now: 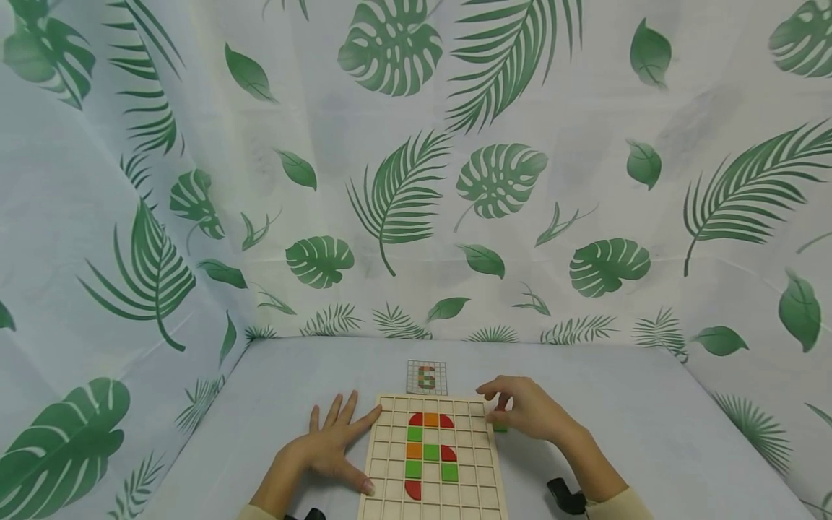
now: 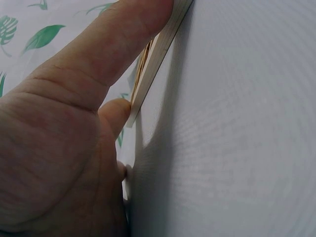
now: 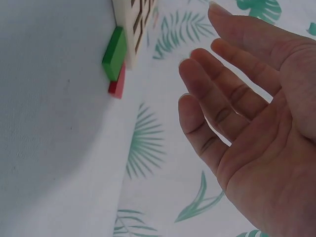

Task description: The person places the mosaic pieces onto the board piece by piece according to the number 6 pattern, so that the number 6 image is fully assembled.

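A wooden grid board [image 1: 468, 456] lies on the table, with several red, orange and green pieces set in its squares. Fingers spread, my left hand [image 1: 328, 445] rests along the board's left edge, its thumb at the lower side and index fingertip near the top corner. By the upper right corner hovers my right hand [image 1: 529, 408], fingers loosely bent and nothing between them in the right wrist view. Below it, a green piece [image 3: 114, 54] and a red piece [image 3: 117, 85] sit beside the board's edge.
Behind the board lies a small pattern card [image 1: 427, 378] showing a coloured figure on a grid. Leaf-printed cloth [image 1: 416, 217] hangs at the back and sides of the table. Black straps or devices [image 1: 567, 496] sit at both wrists.
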`<state>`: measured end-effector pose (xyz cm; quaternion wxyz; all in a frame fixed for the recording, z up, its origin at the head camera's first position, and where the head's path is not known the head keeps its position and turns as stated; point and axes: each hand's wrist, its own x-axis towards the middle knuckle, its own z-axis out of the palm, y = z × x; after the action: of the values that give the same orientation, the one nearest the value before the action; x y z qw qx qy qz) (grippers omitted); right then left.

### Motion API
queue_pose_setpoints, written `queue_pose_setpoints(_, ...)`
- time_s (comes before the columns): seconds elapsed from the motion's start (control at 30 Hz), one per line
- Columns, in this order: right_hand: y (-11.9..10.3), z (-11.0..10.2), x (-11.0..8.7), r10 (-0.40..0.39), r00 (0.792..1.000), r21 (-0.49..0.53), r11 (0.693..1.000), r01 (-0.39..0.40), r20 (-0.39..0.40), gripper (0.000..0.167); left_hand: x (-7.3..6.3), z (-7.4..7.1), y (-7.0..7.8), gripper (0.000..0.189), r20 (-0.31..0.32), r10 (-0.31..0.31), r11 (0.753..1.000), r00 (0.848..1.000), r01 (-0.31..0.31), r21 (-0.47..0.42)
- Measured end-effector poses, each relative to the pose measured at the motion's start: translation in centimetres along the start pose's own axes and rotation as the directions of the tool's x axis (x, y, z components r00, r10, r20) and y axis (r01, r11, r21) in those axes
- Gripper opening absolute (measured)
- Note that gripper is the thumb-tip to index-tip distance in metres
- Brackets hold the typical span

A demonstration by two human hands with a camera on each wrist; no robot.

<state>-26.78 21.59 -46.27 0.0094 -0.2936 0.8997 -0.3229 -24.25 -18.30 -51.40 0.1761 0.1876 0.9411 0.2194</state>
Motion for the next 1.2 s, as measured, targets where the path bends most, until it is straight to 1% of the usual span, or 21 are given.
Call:
queue_pose_setpoints(0.2, 0.9, -0.1, -0.3, 0.018, 1.0, -0.008, 1.0, -0.018, 0.002, 0.037, 0.0, -0.1, 0.2, 0.127, 0.007, -0.01, 1.0, 1.0, 0.01, -0.004)
queue_pose_setpoints(0.3, 1.4, -0.1, -0.5, 0.044, 0.999, -0.022, 0.999, -0.044, 0.011, 0.035, 0.0, -0.2, 0.2, 0.128, 0.011, -0.016, 1.0, 1.0, 0.016, 0.001)
queue_pose_setpoints(0.47, 2.0, 0.0, -0.6, 0.081, 0.996, -0.039, 0.996, -0.08, 0.033, 0.033, 0.1, -0.3, 0.2, 0.128, 0.014, -0.017, 1.0, 1.0, 0.017, -0.001)
queue_pose_setpoints(0.63, 2.5, 0.4, -0.6, 0.099, 0.992, -0.037, 0.995, -0.097, 0.074, 0.032, 0.1, -0.2, 0.1, 0.128, 0.012, -0.011, 1.0, 1.0, 0.011, -0.002)
queue_pose_setpoints(0.8, 2.5, 0.8, -0.6, 0.132, 0.986, -0.061, 0.99, -0.127, 0.1, 0.031, 0.2, -0.1, 0.1, 0.128, 0.006, -0.01, 1.0, 1.0, 0.01, 0.003)
queue_pose_setpoints(1.0, 2.6, 1.1, -0.6, 0.156, 0.982, -0.087, 0.985, -0.147, 0.104, 0.025, 0.1, -0.1, 0.1, 0.128, 0.006, -0.009, 1.0, 1.0, 0.009, 0.004)
queue_pose_setpoints(1.1, 2.8, 1.3, -0.6, 0.162, 0.981, -0.088, 0.984, -0.153, 0.108, 0.021, 0.1, -0.1, 0.1, 0.128, 0.007, -0.009, 1.0, 1.0, 0.009, 0.002)
queue_pose_setpoints(1.2, 2.9, 1.4, -0.6, 0.156, 0.98, -0.089, 0.985, -0.146, 0.12, 0.02, 0.1, -0.1, 0.0, 0.128, 0.009, -0.011, 1.0, 1.0, 0.011, 0.0)
